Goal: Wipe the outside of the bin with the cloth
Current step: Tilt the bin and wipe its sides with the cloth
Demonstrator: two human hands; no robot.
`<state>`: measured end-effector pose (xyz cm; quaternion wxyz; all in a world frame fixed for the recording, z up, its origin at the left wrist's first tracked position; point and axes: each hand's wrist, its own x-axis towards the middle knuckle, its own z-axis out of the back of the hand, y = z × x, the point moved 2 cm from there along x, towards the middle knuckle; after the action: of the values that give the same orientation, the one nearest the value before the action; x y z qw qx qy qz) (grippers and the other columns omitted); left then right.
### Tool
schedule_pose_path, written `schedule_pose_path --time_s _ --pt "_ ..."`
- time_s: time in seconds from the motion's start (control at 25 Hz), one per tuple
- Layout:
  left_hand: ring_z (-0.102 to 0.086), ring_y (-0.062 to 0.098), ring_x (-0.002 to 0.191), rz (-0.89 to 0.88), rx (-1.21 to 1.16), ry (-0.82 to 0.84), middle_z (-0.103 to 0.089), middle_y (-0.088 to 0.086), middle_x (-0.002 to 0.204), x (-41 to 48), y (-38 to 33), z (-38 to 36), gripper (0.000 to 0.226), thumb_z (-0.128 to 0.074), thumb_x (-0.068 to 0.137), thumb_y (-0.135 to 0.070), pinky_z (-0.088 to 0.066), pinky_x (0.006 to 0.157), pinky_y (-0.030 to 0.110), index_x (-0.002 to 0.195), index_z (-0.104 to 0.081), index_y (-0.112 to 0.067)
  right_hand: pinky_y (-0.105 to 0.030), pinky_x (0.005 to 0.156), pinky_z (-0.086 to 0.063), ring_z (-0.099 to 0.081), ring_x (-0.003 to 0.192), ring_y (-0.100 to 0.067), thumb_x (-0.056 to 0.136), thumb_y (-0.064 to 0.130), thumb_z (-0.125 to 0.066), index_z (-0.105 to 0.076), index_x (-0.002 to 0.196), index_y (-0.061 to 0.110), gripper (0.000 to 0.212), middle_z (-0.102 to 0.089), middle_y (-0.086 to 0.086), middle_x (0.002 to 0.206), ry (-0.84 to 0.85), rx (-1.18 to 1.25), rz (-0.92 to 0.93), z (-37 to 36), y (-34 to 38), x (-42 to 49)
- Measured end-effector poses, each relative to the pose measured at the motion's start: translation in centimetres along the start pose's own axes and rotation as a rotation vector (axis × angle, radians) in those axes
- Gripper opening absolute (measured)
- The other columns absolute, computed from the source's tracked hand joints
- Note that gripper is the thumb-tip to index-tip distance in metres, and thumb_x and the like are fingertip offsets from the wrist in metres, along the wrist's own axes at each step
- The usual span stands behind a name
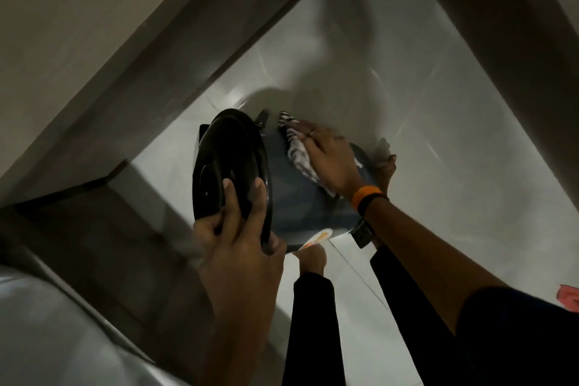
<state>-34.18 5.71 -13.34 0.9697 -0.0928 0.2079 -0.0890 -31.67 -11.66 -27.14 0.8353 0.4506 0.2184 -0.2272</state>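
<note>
A grey-blue bin (297, 204) with a black lid (228, 166) is tipped on its side above the white tiled floor. My left hand (238, 235) grips the rim of the lid, fingers over its front face. My right hand (329, 160) presses a black-and-white striped cloth (297, 150) flat against the bin's side wall; an orange and black band sits on that wrist. A round label (316, 238) shows near the bin's lower edge. The bin's base is hidden behind my right hand.
White floor tiles (438, 135) spread to the right. A wall with a dark skirting (175, 50) runs along the left. My feet (310, 260) and dark trouser legs stand just below the bin. A pale rounded object (47, 323) fills the lower left.
</note>
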Motion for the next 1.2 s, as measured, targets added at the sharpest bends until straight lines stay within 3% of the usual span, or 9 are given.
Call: schedule_pose_path --time_s 0.08,0.24,0.36,0.52,0.68,0.88,1.0,1.12,1.2 --pt "-0.056 0.041 0.096 -0.044 -0.015 -0.007 -0.058 0.014 0.147 -0.2 -0.8 -0.3 0.071 -0.080 0.067 -0.004 -0.058 0.065 0.042 0.134 -0.066 -0.024 -0.045 0.121 -0.037 -0.052 0.143 -0.028 0.112 0.032 -0.037 -0.059 0.144 0.027 0.040 -0.056 -0.001 0.156 0.029 0.105 -0.122 0.7 0.2 0.6" --pt "-0.050 0.038 0.101 -0.074 -0.040 0.013 -0.052 0.017 0.151 -2.0 -2.2 -1.0 0.063 -0.076 0.076 -0.009 -0.059 0.063 0.044 0.136 -0.064 -0.023 -0.042 0.126 -0.025 -0.041 0.151 -0.020 0.101 0.049 -0.016 -0.043 0.155 0.028 0.064 -0.045 0.002 0.163 -0.037 0.104 0.027 -1.0 2.9 -5.3" --pt "-0.053 0.037 0.097 -0.134 -0.017 0.026 -0.049 0.018 0.153 -4.3 -3.1 -1.8 0.051 -0.066 0.086 -0.016 -0.057 0.067 0.040 0.136 -0.064 -0.024 -0.040 0.125 -0.032 -0.047 0.147 -0.022 0.110 0.031 -0.032 -0.049 0.152 0.023 0.046 -0.050 -0.002 0.160 -0.043 0.097 0.039 0.8 -0.4 -5.6" --pt "-0.059 0.038 0.087 -0.102 -0.015 0.085 -0.052 0.018 0.149 -5.4 -4.7 -2.9 0.069 -0.084 0.069 -0.010 -0.055 0.065 0.039 0.134 -0.066 -0.025 -0.044 0.128 -0.027 -0.039 0.153 -0.026 0.115 0.021 -0.035 -0.041 0.156 0.025 0.043 -0.040 -0.002 0.167 0.058 0.101 -0.188 2.1 -2.9 -3.8" --pt "-0.055 0.037 0.091 -0.085 -0.045 0.126 -0.050 0.016 0.152 -6.5 -4.7 -2.9 0.071 -0.078 0.069 -0.005 -0.052 0.060 0.031 0.135 -0.065 -0.029 -0.032 0.127 -0.019 -0.035 0.154 -0.020 0.114 0.016 -0.037 -0.039 0.154 0.028 0.042 -0.041 -0.001 0.165 -0.080 0.140 -0.040 0.5 -0.7 -8.0" --pt "-0.050 0.035 0.094 -0.085 -0.063 0.132 -0.048 0.014 0.154 -7.3 -4.5 -3.6 0.068 -0.076 0.074 -0.004 -0.050 0.059 0.031 0.135 -0.065 -0.031 -0.044 0.127 -0.030 -0.047 0.148 -0.026 0.109 0.025 -0.037 -0.053 0.145 0.025 0.039 -0.053 -0.006 0.157 -0.119 0.321 -0.004 -0.1 -4.2 -7.9" --pt "-0.050 0.034 0.096 -0.083 -0.089 0.064 -0.048 0.010 0.155 -6.9 -3.9 -3.2 0.062 -0.069 0.077 -0.008 -0.048 0.064 0.031 0.134 -0.065 -0.033 -0.038 0.131 -0.024 -0.047 0.149 -0.026 0.113 0.013 -0.039 -0.060 0.142 0.013 0.036 -0.056 0.001 0.152 -0.038 0.376 -0.208 0.2 -9.1 -4.4" --pt "-0.048 0.031 0.099 -0.097 -0.114 0.006 -0.049 0.007 0.155 -5.5 -4.0 -2.5 0.049 -0.064 0.085 -0.017 -0.048 0.069 0.030 0.131 -0.068 -0.034 -0.045 0.134 -0.015 -0.039 0.154 -0.025 0.112 0.028 -0.034 -0.059 0.144 0.017 0.042 -0.054 -0.005 0.157 -0.042 0.356 -0.480 0.9 -10.5 -3.2" --pt "-0.052 0.034 0.099 -0.093 -0.091 -0.067 -0.053 0.013 0.151 -4.4 -3.4 -2.2 0.035 -0.058 0.095 -0.028 -0.048 0.075 0.033 0.128 -0.070 -0.030 -0.044 0.132 -0.021 -0.038 0.155 -0.027 0.107 0.038 -0.033 -0.051 0.151 0.022 0.050 -0.047 -0.007 0.162 -0.114 0.287 -0.262 -0.7 -7.3 -5.9"
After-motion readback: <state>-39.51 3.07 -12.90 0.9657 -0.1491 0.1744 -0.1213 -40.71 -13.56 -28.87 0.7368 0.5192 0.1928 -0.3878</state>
